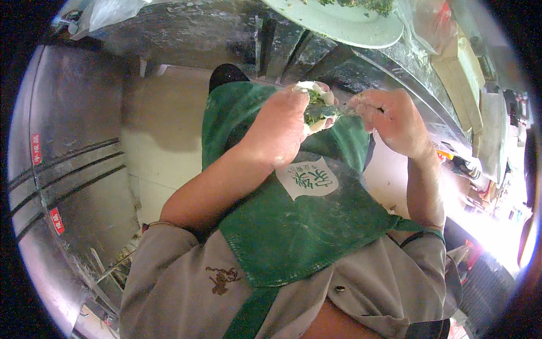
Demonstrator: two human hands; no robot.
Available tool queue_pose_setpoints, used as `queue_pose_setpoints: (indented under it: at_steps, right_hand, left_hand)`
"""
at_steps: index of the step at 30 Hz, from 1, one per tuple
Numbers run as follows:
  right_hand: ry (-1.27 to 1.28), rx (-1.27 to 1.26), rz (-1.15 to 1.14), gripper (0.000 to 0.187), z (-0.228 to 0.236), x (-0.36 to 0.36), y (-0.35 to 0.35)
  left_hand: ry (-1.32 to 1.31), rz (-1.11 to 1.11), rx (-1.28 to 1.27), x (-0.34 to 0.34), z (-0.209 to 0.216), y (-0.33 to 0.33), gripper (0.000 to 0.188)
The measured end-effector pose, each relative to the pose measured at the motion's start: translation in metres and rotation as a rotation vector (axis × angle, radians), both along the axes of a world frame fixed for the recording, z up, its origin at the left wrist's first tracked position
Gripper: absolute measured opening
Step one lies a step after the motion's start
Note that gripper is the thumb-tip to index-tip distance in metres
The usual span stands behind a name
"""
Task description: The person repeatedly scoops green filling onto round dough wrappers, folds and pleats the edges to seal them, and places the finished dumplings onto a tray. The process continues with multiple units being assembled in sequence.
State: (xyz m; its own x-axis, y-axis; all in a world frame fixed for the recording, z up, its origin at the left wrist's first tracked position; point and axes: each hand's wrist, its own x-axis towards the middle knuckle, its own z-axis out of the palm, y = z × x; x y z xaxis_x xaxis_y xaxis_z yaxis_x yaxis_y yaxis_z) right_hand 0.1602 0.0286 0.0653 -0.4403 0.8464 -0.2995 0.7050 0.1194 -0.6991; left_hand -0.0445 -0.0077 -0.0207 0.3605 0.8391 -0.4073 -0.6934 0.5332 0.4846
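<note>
My left hand (278, 123) is cupped in front of my apron, closed around a piece of white dough wrapper (318, 126). Chopped green filling (312, 117) sits in the hollow of the dough. From the other side, my right hand (398, 120) pinches a thin metal filling tool (346, 111), and its blade end rests at the filling. Whether it is a spoon or a flat spatula cannot be made out. Both hands are dusted with white flour. Fingers of my left hand are partly hidden behind the dough.
At the top, a pale plate (367, 38) with more green filling stands on a floury metal counter (186, 34). Clear plastic bags (113, 14) lie at its far left. A cream box (460, 79) stands on the right. Metal cabinet doors (73, 113) rise on the left.
</note>
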Motion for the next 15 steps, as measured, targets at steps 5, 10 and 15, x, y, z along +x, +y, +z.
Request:
queue_pose_setpoints:
  at_steps: [5,10,15]
  right_hand:
    - [0.039,-0.060,-0.060,0.018,-0.002,0.005,-0.004]
    - [0.142,0.318,0.029,0.019,-0.009,0.018,-0.011]
    - [0.049,0.403,0.216,0.032,-0.021,0.029,-0.016]
  left_hand:
    - [0.026,-0.006,-0.111,0.002,-0.004,0.001,0.033]
    - [-0.099,-0.087,-0.068,-0.001,-0.007,0.003,0.036]
    - [-0.082,-0.085,-0.080,-0.001,-0.004,0.004,0.038]
